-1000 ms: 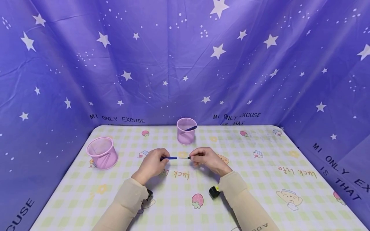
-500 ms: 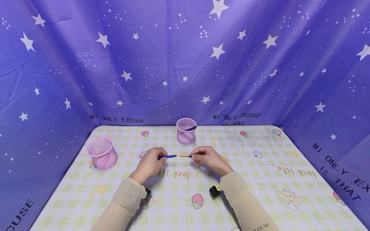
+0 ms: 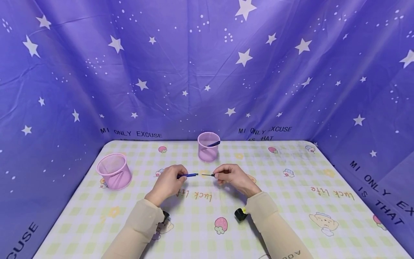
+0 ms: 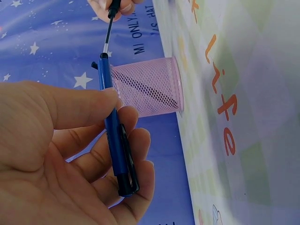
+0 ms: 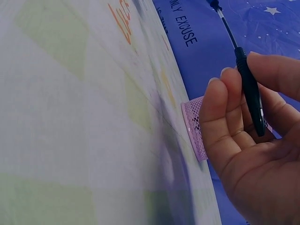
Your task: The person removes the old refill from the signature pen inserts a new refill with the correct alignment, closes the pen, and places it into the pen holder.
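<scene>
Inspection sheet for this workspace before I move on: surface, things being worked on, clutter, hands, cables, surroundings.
Surface: table under a green-and-white checked tablecloth with printed cartoons and lettering.
Job's things: blue pen barrel and black grip section, a thin refill running from the latter towards the barrel; whether its end touches, I cannot tell.
Clutter: two pink mesh cups, both upright; the far cup holds a dark blue pen, the other cup stands at the left.
Hands: left hand pinches the barrel; right hand pinches the grip section.
Cables: nothing seen.
Surroundings: purple star-printed backdrop.
</scene>
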`<state>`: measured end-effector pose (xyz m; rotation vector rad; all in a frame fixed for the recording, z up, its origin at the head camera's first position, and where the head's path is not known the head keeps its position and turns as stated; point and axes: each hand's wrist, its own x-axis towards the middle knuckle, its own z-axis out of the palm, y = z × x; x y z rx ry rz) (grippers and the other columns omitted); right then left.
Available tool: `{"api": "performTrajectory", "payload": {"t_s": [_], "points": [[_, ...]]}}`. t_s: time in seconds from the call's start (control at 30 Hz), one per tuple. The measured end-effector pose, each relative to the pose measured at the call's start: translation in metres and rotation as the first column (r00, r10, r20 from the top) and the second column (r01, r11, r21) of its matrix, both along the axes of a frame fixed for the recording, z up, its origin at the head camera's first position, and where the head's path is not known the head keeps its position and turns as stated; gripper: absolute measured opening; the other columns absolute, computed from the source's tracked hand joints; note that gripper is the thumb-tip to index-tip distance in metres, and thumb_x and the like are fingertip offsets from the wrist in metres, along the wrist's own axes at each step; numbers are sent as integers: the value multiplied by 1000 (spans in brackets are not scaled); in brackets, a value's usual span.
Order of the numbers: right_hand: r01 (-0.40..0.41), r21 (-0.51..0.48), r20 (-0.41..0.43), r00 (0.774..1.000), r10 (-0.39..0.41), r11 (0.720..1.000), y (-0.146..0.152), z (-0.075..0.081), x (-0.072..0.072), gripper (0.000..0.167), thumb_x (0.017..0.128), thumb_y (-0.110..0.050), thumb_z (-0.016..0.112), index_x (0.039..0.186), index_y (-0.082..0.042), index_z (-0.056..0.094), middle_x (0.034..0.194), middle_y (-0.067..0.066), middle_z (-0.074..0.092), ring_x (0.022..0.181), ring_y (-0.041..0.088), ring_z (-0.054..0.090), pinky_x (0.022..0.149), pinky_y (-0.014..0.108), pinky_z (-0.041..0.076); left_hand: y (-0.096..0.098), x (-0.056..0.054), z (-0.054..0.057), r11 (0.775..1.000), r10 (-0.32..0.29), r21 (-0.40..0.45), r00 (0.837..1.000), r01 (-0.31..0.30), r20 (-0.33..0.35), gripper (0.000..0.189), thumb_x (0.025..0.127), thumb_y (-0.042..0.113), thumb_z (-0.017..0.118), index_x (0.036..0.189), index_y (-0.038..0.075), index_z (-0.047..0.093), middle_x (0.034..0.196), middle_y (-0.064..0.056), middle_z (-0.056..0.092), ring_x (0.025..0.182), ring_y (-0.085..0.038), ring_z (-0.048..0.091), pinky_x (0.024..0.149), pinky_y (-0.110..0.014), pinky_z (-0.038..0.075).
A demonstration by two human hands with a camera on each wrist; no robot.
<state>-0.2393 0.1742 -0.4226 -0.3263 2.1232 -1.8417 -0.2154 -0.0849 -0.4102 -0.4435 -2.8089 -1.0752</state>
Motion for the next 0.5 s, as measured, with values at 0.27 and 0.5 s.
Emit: {"api": "performTrajectory", "payload": {"t_s": [0.27, 0.5], "points": [[4, 7, -10, 1000, -4, 1000, 0, -9, -4, 23, 88, -5, 66, 106, 9, 65, 90, 24, 62, 68, 19, 60, 70, 39, 54, 1, 0, 0, 1000, -3, -3, 1000, 3, -7, 11, 83, 4, 70, 84, 15, 65, 82, 4, 64, 77, -13, 56, 79, -37, 48], [-12, 28, -42, 999, 14, 1000, -1, -10, -3, 24, 87, -7, 68, 105, 9, 65, 88, 25, 62, 68, 19, 60, 70, 40, 54, 4, 2, 1, 1000, -7, -17, 1000, 7, -6, 12, 82, 4, 70, 85, 15, 66, 85, 4, 65, 78, -13, 56, 80, -37, 47]]}}
